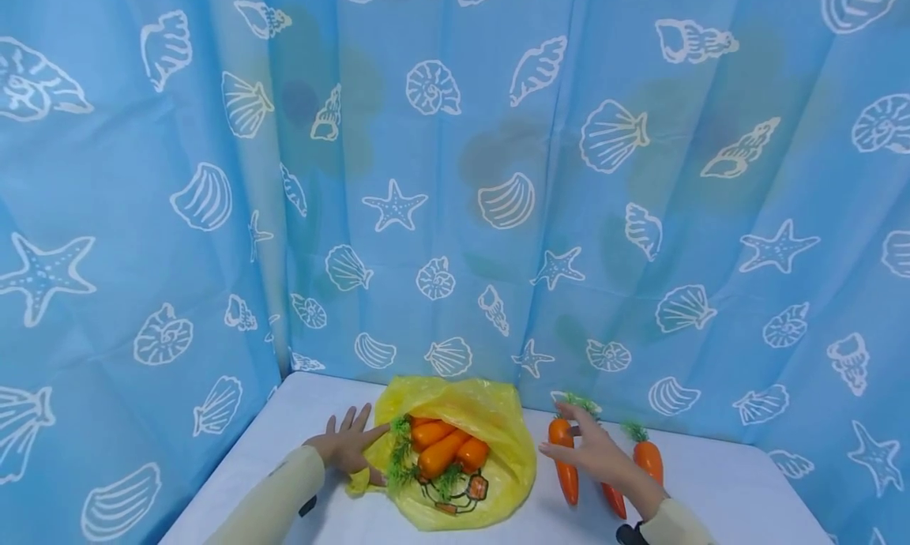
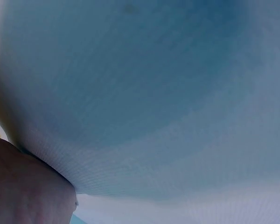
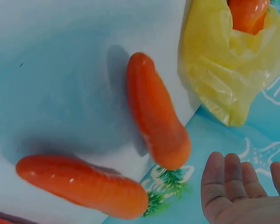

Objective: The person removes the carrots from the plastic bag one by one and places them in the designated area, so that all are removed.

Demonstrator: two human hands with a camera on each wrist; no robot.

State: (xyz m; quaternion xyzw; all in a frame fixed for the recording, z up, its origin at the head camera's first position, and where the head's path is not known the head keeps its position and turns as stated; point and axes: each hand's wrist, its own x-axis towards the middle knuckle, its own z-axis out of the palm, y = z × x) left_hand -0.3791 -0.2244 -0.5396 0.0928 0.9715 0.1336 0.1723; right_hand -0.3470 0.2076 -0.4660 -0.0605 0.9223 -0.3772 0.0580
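Note:
A yellow plastic bag point(image 1: 508, 482) lies on the table, its mouth towards me, with several orange toy carrots point(image 1: 442, 452) with green tops inside. My left hand point(image 1: 348, 448) is spread at the bag's left edge, a strip of yellow plastic lying over it near the thumb. My right hand point(image 1: 600, 456) hovers with fingers apart over the loose carrots on the right. The nearest carrot point(image 1: 566, 470) shows left of that hand, also in the right wrist view as a carrot point(image 3: 158, 116). A second carrot point(image 1: 614, 499) is partly hidden beneath it; a third carrot point(image 1: 648, 460) lies to its right.
The white table point(image 1: 718, 482) ends at a blue curtain point(image 1: 455, 308) with white shell and starfish prints, which stands behind it and along the left side. In the left wrist view, pale blurred cloth or table surface fills most of the picture.

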